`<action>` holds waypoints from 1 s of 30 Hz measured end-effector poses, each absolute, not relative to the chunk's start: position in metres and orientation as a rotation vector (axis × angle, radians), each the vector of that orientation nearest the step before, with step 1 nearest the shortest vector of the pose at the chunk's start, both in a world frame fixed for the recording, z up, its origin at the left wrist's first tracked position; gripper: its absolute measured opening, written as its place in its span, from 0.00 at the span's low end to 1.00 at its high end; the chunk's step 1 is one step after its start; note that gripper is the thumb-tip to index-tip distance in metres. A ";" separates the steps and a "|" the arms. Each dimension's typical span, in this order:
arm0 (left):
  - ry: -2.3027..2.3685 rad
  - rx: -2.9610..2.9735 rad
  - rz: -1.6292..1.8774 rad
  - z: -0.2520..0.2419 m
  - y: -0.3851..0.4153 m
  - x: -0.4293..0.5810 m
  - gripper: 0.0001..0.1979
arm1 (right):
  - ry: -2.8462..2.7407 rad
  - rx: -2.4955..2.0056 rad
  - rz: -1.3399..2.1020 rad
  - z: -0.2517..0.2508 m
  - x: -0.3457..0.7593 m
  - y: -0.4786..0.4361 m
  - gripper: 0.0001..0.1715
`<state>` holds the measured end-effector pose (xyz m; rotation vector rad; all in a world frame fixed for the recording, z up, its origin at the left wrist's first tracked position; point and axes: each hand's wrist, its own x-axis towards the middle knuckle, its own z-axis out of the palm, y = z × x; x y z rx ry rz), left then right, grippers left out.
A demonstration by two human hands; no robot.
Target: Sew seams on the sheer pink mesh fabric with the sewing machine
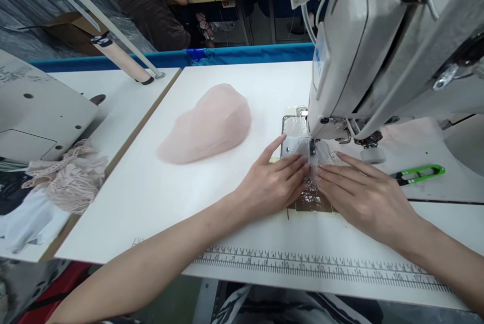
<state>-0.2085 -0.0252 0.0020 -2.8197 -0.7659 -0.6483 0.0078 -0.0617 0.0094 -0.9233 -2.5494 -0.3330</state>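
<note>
My left hand [278, 180] lies flat with its fingers stretched toward the presser foot [312, 147] of a white sewing machine [351, 51]. From the other side my right hand [365, 195] rests flat, fingers extended, its fingertips close to the left ones. A small piece of sheer, pale material [321, 152] shows around the foot, partly hidden by my fingers. Beneath them is the metal needle plate [295, 127], with clear tape over a brown patch [313, 203] in front. A pale pink, cup-shaped piece of fabric [212, 124] lies left of my hands.
Green thread snips [421, 175] lie right of my right hand. A printed ruler [313, 268] runs along the front edge. On the left stand another machine [38, 107] and a heap of beige lace [77, 177]. Beyond the blue cloth edge [257, 54] a person [141, 1] works.
</note>
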 end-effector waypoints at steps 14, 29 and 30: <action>-0.827 -2.809 -0.617 0.001 -0.012 -0.205 0.17 | -2.564 -0.955 -0.481 0.002 0.010 -0.053 0.17; -0.830 -2.790 -0.620 -0.003 -0.016 -0.206 0.18 | -2.525 -1.003 -0.502 0.007 0.005 -0.056 0.13; -0.836 -2.792 -0.623 -0.003 -0.015 -0.206 0.19 | -2.523 -1.003 -0.503 0.007 0.005 -0.056 0.13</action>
